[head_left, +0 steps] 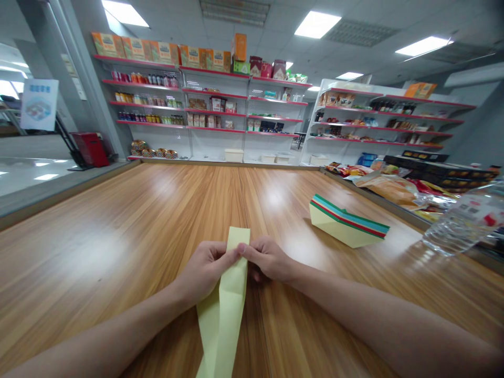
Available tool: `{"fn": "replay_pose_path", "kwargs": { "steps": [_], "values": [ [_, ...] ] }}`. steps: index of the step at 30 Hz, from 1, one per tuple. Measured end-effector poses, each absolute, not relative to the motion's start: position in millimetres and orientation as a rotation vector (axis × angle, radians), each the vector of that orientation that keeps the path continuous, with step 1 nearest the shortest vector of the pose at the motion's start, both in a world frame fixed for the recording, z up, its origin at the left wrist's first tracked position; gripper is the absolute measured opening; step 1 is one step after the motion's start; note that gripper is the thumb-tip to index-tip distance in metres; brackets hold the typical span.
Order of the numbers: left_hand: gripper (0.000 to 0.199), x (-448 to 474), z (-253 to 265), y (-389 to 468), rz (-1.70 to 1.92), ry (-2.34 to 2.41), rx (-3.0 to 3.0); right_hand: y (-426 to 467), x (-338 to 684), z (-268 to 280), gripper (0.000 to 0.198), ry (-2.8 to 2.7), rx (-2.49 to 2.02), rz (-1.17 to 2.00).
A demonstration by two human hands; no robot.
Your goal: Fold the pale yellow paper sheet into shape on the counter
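Observation:
A long strip of folded pale yellow paper [230, 310] runs from the bottom edge up between my two hands. My left hand [205, 270] is closed on it from the left, thumb pressed on top. From the other side my right hand [270, 260] pinches the same strip, its thumb touching the left thumb. The fingers beneath the paper are partly hidden. To the right on the table stands a folded paper boat [340, 223], pale yellow with green, blue, white and red stripes along its upper edge.
The wooden table [165, 205] has a raised rim. A clear plastic bottle [457, 226] is at the right edge, near packaged snacks [394, 189]. Stocked shelves [214, 94] stand beyond. A red box [90, 148] and a sign [39, 105] are at left.

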State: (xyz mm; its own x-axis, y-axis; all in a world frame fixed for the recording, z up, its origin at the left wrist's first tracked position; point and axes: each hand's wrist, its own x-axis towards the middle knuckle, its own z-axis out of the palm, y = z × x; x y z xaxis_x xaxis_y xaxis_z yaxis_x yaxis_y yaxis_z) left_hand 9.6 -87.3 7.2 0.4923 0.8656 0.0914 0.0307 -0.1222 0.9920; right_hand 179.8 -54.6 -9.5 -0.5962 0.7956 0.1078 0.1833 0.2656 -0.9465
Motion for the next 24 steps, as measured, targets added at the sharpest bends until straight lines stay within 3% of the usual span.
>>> {"fn": "replay_pose_path", "kwargs": {
  "steps": [19,24],
  "values": [
    [0.042,12.3,9.2,-92.9,0.947,0.753,1.539,-57.2,174.8,-12.3,0.071,-1.847,-0.866,1.519],
    [0.037,11.9,7.2,-92.1,0.94,0.771,1.613,-55.4,173.1,-10.2,0.065,-1.711,-0.899,1.356]
  ]
}}
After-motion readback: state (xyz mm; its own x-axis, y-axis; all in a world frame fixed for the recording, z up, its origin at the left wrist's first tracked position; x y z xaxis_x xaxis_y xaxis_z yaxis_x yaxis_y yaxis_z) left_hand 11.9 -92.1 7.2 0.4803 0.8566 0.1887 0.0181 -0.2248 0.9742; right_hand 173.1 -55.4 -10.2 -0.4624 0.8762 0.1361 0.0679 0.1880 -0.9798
